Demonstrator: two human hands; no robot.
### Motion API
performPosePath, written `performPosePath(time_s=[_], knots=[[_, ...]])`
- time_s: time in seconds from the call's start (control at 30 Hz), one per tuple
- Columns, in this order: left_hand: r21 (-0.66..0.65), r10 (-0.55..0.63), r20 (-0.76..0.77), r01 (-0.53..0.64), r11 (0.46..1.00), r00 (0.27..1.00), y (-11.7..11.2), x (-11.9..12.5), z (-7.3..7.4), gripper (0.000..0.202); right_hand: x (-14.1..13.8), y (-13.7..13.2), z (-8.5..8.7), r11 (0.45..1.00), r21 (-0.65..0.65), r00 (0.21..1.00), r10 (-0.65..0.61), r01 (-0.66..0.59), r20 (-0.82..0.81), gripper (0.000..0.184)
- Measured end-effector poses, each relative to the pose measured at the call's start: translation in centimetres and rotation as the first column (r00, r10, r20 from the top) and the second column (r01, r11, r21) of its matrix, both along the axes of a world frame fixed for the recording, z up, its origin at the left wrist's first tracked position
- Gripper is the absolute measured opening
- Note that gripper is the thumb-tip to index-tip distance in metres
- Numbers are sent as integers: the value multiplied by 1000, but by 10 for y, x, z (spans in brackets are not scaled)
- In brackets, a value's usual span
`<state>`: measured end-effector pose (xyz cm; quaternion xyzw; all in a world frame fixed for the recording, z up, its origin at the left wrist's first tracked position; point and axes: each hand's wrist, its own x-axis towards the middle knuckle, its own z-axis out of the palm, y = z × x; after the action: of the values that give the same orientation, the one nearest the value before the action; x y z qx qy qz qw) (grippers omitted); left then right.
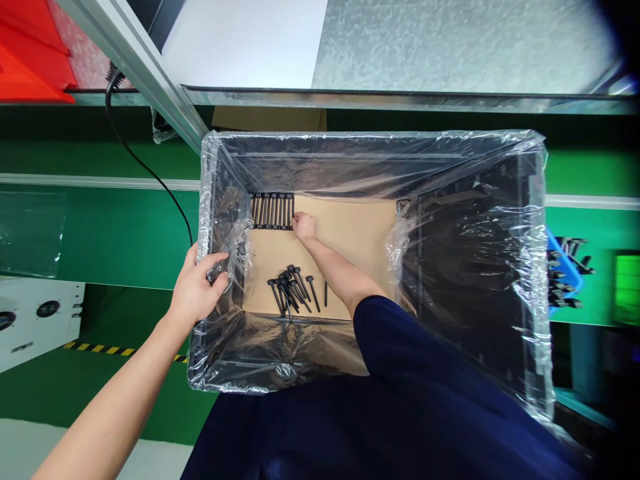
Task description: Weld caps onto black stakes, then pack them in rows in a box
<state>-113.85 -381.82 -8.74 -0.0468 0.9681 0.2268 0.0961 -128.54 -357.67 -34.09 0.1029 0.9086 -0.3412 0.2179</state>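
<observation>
A deep black crate [470, 267] lined with clear plastic film stands in front of me, with a brown cardboard sheet [350, 233] on its bottom. My left hand [197, 287] grips the crate's left rim over the film. My right hand [303, 225] reaches down inside, fingers closed at the right end of a neat row of black bolts [271, 211] lying side by side at the far left of the cardboard. Whether it pinches a bolt is hidden. A loose heap of black bolts [293, 290] lies near the front of the cardboard.
A green conveyor belt [100, 233] runs under the crate. A blue bin with black bolts [565, 273] sits at the right. A black cable [145, 167] hangs at the left beside a slanted aluminium bar [140, 67]. A white machine [35, 320] stands lower left.
</observation>
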Motion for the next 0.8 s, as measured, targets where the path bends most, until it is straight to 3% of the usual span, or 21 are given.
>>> performPosePath(time_s=[0.17, 0.3, 0.43, 0.57, 0.7, 0.8], knots=[[9, 3, 4, -3, 1000, 1000, 1, -1, 1, 38, -1, 2, 5, 998, 40, 997, 48, -45, -66, 22], [9, 7, 13, -7, 1000, 1000, 0, -1, 1, 38, 13, 30, 10, 998, 65, 993, -12, 20, -120, 22], [13, 2, 5, -2, 1000, 1000, -1, -2, 0, 38, 63, 85, 16, 991, 131, 999, -31, 27, 27, 22], [17, -14, -10, 14, 1000, 1000, -2, -2, -2, 38, 133, 126, 22, 985, 154, 981, 42, -72, 192, 28], [27, -15, -14, 15, 1000, 1000, -2, -2, -2, 37, 174, 128, 20, 971, 88, 935, 186, -222, 303, 32], [29, -16, -18, 17, 999, 1000, -1, -3, -1, 38, 170, 113, 15, 977, 113, 947, 143, -182, 287, 27]])
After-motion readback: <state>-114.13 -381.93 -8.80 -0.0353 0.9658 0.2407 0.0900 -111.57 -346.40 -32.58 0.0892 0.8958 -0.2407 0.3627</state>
